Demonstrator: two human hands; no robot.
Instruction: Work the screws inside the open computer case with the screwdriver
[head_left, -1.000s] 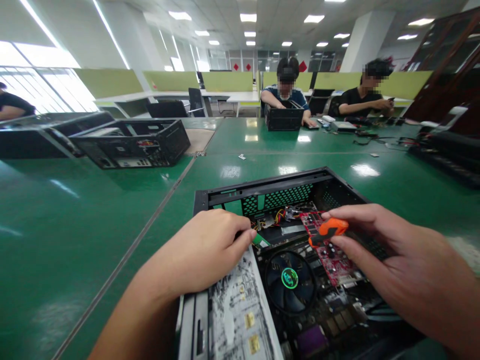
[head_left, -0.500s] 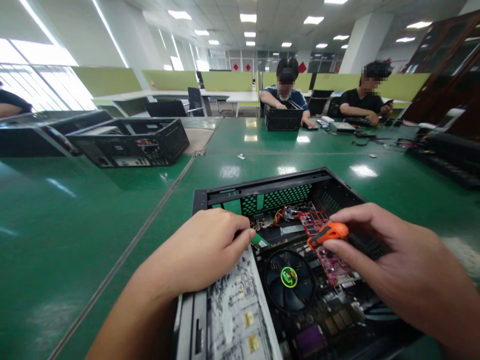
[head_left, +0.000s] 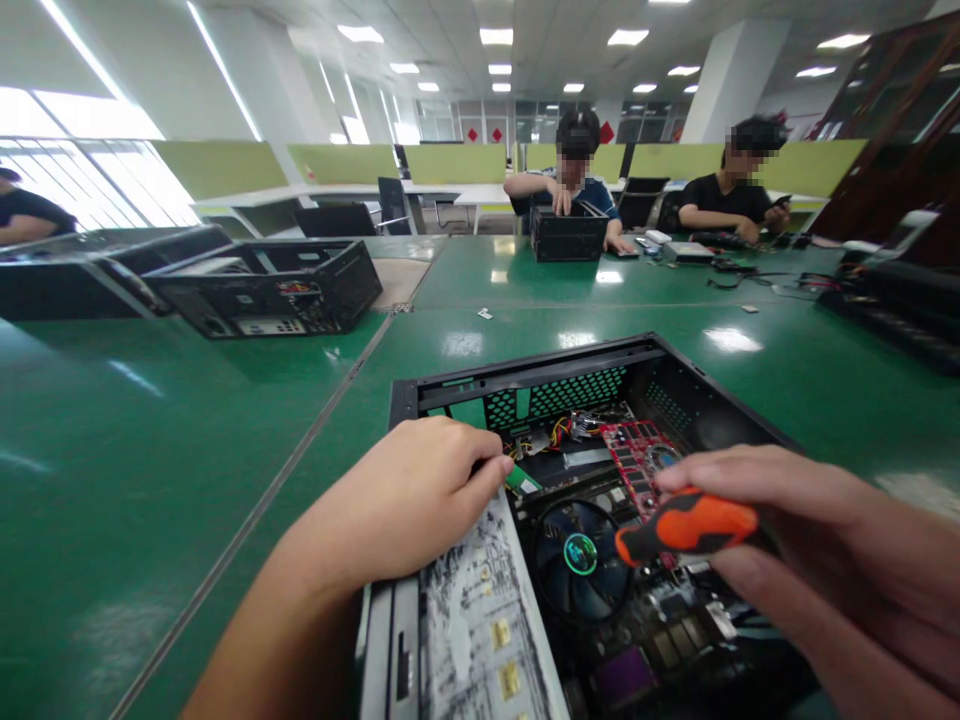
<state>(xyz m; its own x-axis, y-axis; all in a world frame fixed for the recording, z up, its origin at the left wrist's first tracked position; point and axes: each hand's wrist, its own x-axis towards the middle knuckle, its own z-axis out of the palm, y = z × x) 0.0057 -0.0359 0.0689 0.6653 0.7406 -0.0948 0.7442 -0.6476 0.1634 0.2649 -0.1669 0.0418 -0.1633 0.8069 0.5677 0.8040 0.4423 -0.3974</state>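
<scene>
Some room separates the right hand's (head_left: pixel 840 555) screwdriver (head_left: pixel 690 522) from the far case rim (head_left: pixel 540 366).

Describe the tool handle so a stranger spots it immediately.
Find the nearest computer case on the green table. Above it, in the right hand, is the tool handle: bright orange with dark patches, unlike the red circuit board.

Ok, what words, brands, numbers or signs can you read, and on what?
No text is legible.
Hub sticker on the CPU fan: green marking, too blurred.
Yellow patches on the scuffed metal panel: unreadable.
Red diamonds in the background: too distant.
Screwdriver handle: no visible lettering.
</scene>
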